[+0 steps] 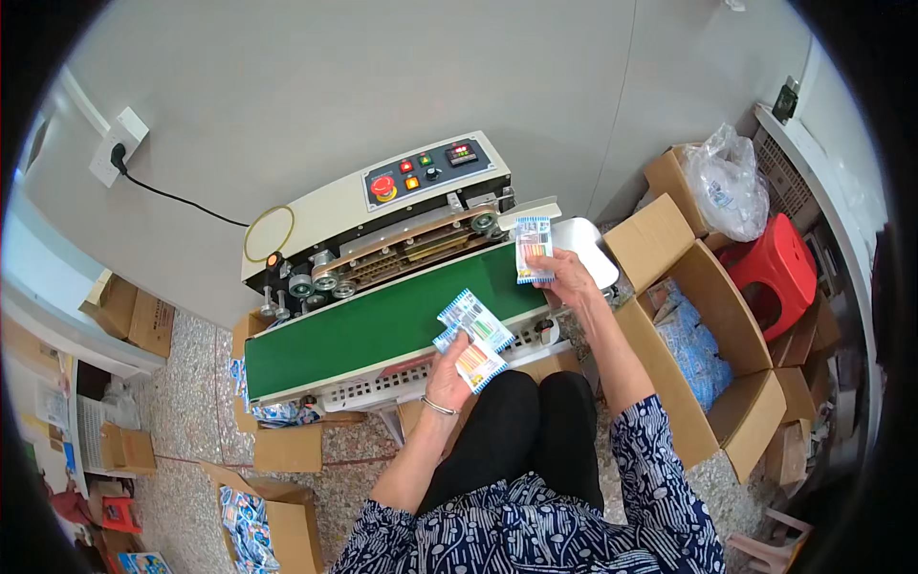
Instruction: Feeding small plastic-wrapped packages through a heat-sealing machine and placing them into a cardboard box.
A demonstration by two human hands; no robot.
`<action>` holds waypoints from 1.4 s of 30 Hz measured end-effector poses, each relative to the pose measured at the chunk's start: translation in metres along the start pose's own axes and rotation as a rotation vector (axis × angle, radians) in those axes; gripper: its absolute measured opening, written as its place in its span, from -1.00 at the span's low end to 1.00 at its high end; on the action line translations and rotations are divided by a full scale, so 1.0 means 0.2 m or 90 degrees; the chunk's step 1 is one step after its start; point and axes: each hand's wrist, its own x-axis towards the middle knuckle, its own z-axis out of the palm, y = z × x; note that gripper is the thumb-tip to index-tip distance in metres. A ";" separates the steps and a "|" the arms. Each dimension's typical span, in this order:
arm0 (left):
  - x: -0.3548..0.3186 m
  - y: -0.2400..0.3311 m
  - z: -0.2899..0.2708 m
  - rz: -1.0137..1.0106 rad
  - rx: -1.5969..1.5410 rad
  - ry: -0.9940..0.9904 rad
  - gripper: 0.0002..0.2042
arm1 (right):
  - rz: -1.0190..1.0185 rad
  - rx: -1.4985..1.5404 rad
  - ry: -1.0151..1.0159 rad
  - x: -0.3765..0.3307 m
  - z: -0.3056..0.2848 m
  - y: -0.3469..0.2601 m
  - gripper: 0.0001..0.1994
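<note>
My left hand (447,377) is closed on a pair of small blue-and-white packets (475,326) with coloured sticks showing through, fanned over each other above the near edge of the green conveyor belt (382,320). In my right hand (571,277) is one similar packet (533,239), held upright by its lower part at the belt's right end. The packet's top reaches the sealing machine's (382,220) infeed side, beside a pale guide plate. Whether it touches the plate, I cannot tell.
At the right stands an open carton (736,297) with many packets inside. Behind it are a red stool (786,273) and a plastic bag (724,187) in another box. Another carton of packets (292,521) sits on the floor at lower left. A black power cable (182,198) runs to the machine.
</note>
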 end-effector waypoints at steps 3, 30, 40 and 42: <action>-0.02 -0.01 0.01 -0.007 0.007 0.003 -0.72 | 0.046 -0.049 0.002 0.07 -0.01 -0.07 -0.75; 0.06 -0.06 0.07 -0.023 0.045 0.017 -0.74 | -0.014 -0.656 0.036 0.18 0.30 -0.02 -0.63; 0.14 0.05 0.13 0.003 0.089 -0.018 -0.71 | 0.002 -0.359 -0.202 -0.23 0.27 0.02 -0.70; 0.13 0.03 0.16 0.007 0.098 -0.021 -0.71 | -0.014 -0.302 -0.207 -0.24 0.27 0.07 -0.70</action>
